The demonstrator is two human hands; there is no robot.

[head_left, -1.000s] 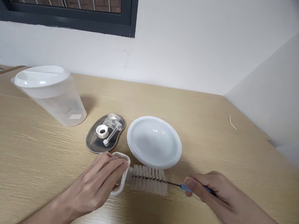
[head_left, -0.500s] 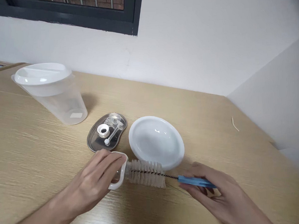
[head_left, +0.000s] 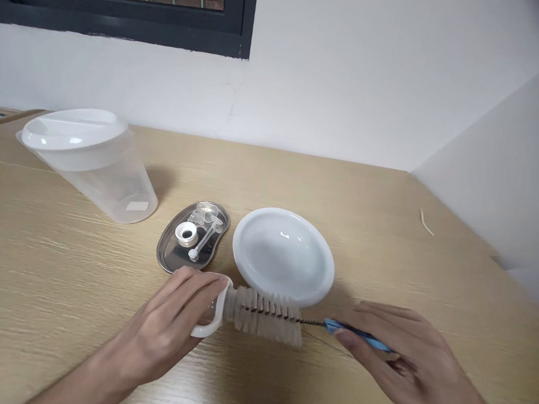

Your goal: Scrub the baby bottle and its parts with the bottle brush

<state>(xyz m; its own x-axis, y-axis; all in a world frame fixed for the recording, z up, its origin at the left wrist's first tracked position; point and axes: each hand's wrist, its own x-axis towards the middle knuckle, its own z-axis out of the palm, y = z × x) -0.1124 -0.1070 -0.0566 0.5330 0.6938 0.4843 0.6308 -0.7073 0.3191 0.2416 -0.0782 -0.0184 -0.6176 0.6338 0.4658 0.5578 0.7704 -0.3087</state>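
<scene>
My left hand is closed around a clear bottle with a white handle, probably a baby bottle, tipped on its side with its mouth facing right. Most of the bottle is hidden behind my fingers. A bottle brush with pale bristles and a twisted wire stem meets the bottle's mouth; how far its tip reaches inside cannot be made out. My right hand grips the brush's blue handle, thumb lying along it. Just behind the bristles stands a white bowl.
Beyond my left hand, a kidney-shaped metal tray holds a white ring and clear plastic parts. A lidded translucent pitcher stands at the left. One thin pale strip lies on the wooden table at right.
My right hand has turned over the brush handle, its thumb now on top, and shifted slightly right and down. The brush has tilted a little; the left hand holds the bottle nearly still.
</scene>
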